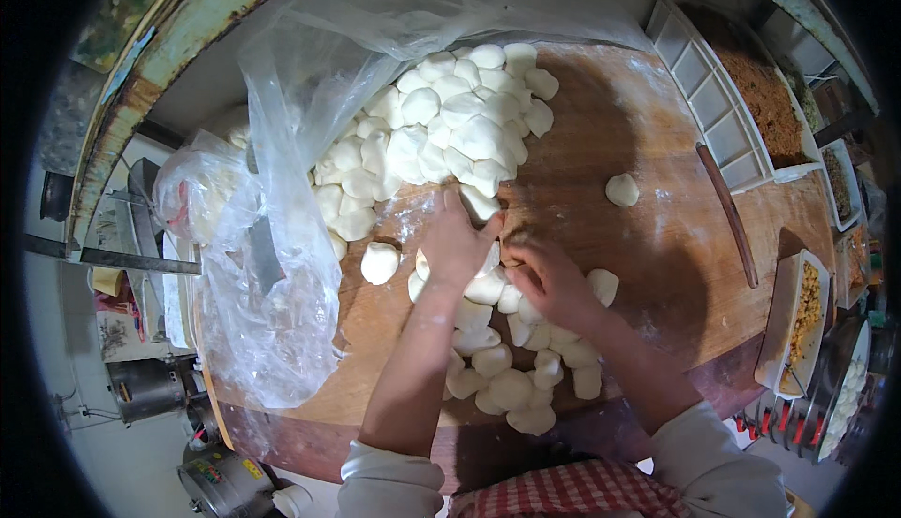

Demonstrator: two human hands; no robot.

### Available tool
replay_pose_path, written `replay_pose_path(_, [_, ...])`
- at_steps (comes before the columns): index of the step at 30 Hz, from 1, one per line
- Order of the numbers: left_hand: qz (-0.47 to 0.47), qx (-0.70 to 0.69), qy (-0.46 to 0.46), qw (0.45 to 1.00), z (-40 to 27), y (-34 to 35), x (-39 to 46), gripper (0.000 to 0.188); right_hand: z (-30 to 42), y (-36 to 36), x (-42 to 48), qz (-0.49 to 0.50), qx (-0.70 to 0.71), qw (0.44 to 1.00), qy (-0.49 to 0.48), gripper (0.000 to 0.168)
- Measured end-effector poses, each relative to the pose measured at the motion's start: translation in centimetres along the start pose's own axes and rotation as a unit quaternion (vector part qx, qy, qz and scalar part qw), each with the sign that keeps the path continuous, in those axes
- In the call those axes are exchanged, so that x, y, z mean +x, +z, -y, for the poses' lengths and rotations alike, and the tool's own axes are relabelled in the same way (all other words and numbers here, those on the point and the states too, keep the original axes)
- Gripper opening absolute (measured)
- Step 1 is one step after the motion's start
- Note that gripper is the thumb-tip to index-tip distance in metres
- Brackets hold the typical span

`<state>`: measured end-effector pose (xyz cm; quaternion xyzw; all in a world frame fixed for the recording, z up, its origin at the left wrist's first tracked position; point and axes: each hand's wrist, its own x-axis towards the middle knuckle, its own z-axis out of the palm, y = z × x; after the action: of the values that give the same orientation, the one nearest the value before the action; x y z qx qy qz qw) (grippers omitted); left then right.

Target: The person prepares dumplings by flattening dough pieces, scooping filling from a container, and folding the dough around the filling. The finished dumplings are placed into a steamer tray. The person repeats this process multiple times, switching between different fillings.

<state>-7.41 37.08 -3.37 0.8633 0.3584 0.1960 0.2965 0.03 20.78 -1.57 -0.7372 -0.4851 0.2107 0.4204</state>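
Note:
Many white dough pieces lie on the floured wooden table [584,236]. A large pile of dough pieces [450,110] is heaped at the far middle. A looser group of dough pieces [510,384] lies nearer to me. Between the two groups, my left hand [454,240] rests over dough, its fingers touching a dough piece [479,204] at the near edge of the pile. My right hand [549,275] is just to the right, its fingers curled beside the dough; what lies under them is hidden. Single dough pieces sit apart at left [380,263] and at right [622,190].
Clear plastic sheeting [281,293] covers the table's left side and far edge. A wooden rolling pin [728,215] lies at right, near a white crate [714,110] of brown filling. A white tray [774,349] with yellow filling stands at the right edge. A rusty metal frame [141,89] arches overhead.

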Motion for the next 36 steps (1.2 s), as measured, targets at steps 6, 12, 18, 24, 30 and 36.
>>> replay_pose_path(6, [0.239, -0.228, 0.037, 0.943, -0.3, -4.7, -6.3, 0.014, 1.0, -3.5, -7.5, 0.092, 0.025, 0.995, 0.015, 0.025])
replay_pose_path(12, [0.150, 0.078, 0.109, 0.980, 2.6, -8.0, -11.5, 0.046, 0.0, -2.0, -3.0, 0.017, 0.003, 1.000, -0.003, 0.041])
replay_pose_path(18, [0.197, -0.304, -0.048, 0.931, 2.4, -9.4, -14.1, 0.027, 3.3, 1.7, -3.2, 0.220, 0.026, 0.972, -0.081, 0.053])
replay_pose_path(24, [0.201, -0.424, -0.212, 0.857, 1.1, -11.5, -16.3, 0.032, 8.0, -2.9, -5.0, 0.132, 0.186, 0.970, 0.085, 0.051])
replay_pose_path(30, [0.281, 0.057, 0.131, 0.949, 0.3, -13.2, -19.6, 0.051, 7.5, -2.2, -6.8, 0.073, -0.220, 0.955, -0.184, 0.059])
replay_pose_path(36, [0.231, -0.436, -0.149, 0.857, 4.4, -16.0, -20.5, 0.046, 6.7, 0.1, -7.6, 0.264, -0.161, 0.948, -0.078, 0.043])
